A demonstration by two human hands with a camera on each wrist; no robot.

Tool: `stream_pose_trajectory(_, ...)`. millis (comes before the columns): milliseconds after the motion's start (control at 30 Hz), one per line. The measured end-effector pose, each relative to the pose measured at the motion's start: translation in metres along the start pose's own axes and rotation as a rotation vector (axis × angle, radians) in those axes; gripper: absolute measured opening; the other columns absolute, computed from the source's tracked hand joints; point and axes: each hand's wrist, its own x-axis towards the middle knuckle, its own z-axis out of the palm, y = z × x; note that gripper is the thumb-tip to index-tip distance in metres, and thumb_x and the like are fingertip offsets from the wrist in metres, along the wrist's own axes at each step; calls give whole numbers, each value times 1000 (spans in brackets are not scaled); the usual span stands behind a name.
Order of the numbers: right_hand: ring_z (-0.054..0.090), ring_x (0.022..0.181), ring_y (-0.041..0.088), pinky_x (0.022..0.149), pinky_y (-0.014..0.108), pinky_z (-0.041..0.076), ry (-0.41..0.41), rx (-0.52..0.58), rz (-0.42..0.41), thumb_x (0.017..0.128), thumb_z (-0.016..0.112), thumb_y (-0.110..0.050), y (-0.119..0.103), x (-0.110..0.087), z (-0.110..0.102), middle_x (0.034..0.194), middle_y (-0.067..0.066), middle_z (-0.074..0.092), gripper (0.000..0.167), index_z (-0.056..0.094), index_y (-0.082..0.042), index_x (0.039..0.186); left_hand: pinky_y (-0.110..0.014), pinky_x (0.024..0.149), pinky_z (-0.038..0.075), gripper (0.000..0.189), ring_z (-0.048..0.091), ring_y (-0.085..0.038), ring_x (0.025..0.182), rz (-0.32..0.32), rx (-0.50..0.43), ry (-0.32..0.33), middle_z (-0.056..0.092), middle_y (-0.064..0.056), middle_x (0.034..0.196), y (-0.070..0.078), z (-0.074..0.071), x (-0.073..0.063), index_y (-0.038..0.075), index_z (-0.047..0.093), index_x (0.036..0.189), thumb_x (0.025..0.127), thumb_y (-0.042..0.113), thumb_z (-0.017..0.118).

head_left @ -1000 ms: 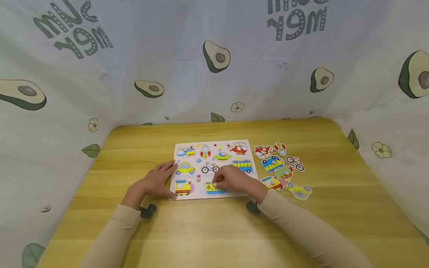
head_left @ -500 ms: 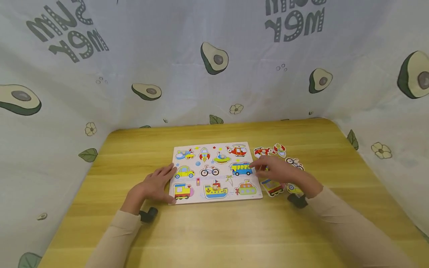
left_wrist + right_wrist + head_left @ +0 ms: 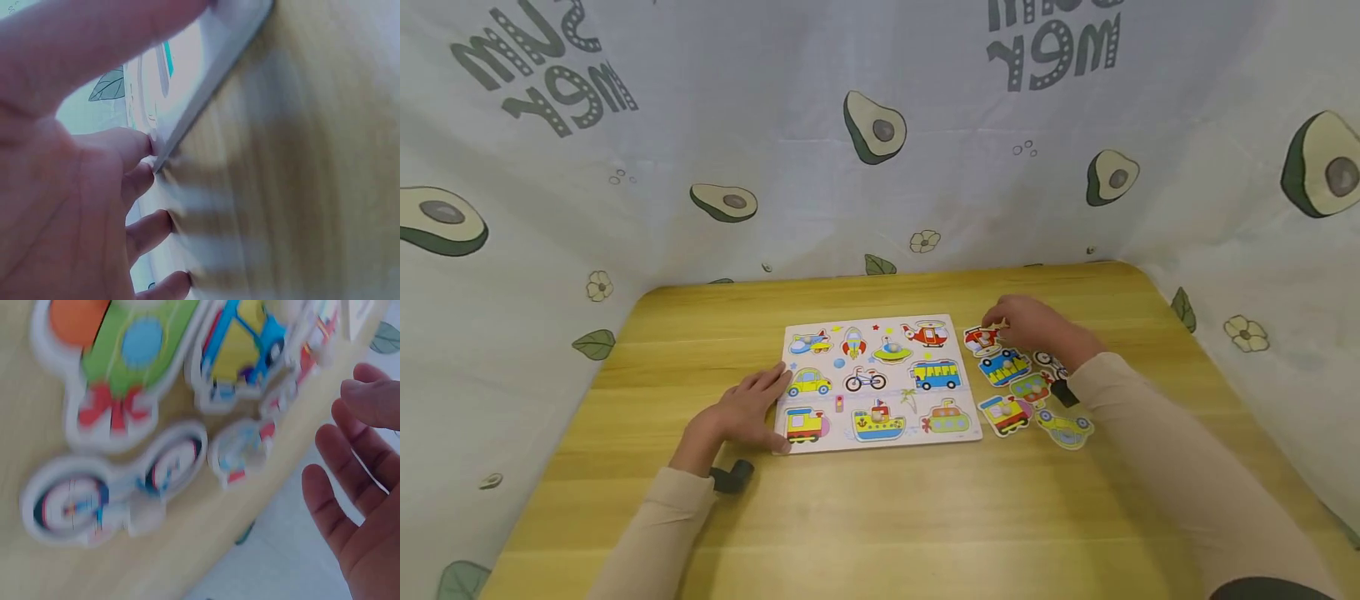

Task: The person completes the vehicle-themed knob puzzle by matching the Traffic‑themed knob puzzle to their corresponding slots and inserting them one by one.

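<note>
A wooden peg puzzle board (image 3: 917,435) with vehicle pictures lies on the table. My left hand (image 3: 748,410) rests at its left edge, thumb on the near corner; in the left wrist view the fingertips (image 3: 159,222) touch the tabletop beside the board. Knobs show on its plane (image 3: 810,343), flying saucer (image 3: 892,352) and ship (image 3: 877,423). My right hand (image 3: 1037,325) hovers by the loose helicopter piece (image 3: 981,340), fingers loosely bent with nothing between them in the right wrist view. A rocket piece (image 3: 240,453) lies near it, hidden under the hand in the head view.
More loose knobbed pieces lie right of the board: a bus (image 3: 1004,367), a submarine (image 3: 1030,387), a train (image 3: 1004,414), a car (image 3: 1066,429) and a bicycle (image 3: 1049,364) partly behind the right wrist. A patterned cloth (image 3: 805,225) hangs behind the table.
My right hand has left the ship on the board and moved right and away, to the far end of the loose pieces. My left hand stays at the board's edge.
</note>
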Motion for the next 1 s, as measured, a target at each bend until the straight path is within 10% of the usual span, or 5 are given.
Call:
stream_pose_trajectory(267,53,78,21,77,40,51,28,-40,-64,90,63,-3,2,9,17,92,9,61,10,72,-7,93,-71,116,18,114,14,-44,152,16,-1,7,11,-13,169,-1,1,7,10,19,159,72,47,83)
stream_pose_trajectory(800,58,87,25,88,48,54,31,18,79,97,60,-12,6,18,29,107,16,69,22,70,0,113,-69,118,16,112,13,-44,152,11,-26,-10,9,-13,169,-2,1,4,9,18,159,74,44,83)
stream_pose_trajectory(1000,56,75,21,73,39,51,67,25,111,96,64,-18,6,21,27,90,11,68,19,70,-1,100,-70,118,15,113,13,-45,152,2,-34,-10,9,-14,169,-5,2,-1,9,18,159,74,44,83)
